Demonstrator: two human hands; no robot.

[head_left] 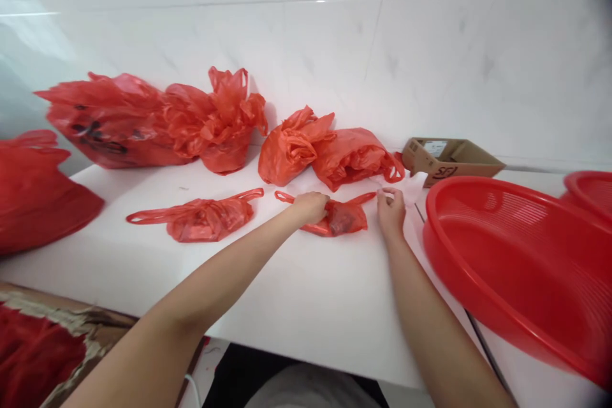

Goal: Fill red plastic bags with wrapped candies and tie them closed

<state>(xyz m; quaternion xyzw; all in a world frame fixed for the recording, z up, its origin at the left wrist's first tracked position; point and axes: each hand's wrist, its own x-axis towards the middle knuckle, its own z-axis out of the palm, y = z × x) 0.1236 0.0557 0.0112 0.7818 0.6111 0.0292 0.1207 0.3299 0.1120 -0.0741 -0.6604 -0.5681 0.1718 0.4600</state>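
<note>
A small red plastic bag (348, 218) lies flat on the white table, with a dark item showing through it. My left hand (312, 208) is closed on the bag's left part, its fingertips partly hidden. At the bag's right, my right hand (392, 209) has its thumb and fingers curled together at the tip of the stretched handle. Left of my hands rests another small red plastic bag (210, 219), its two handles spread out sideways and contents faintly visible.
Several filled red bags (229, 134) stand along the tiled wall. An open cardboard box (447, 159) sits at the back right, before a large red plastic basket (433, 229). A big red bag (43, 204) is at left, above a torn carton (90, 325) of red plastic.
</note>
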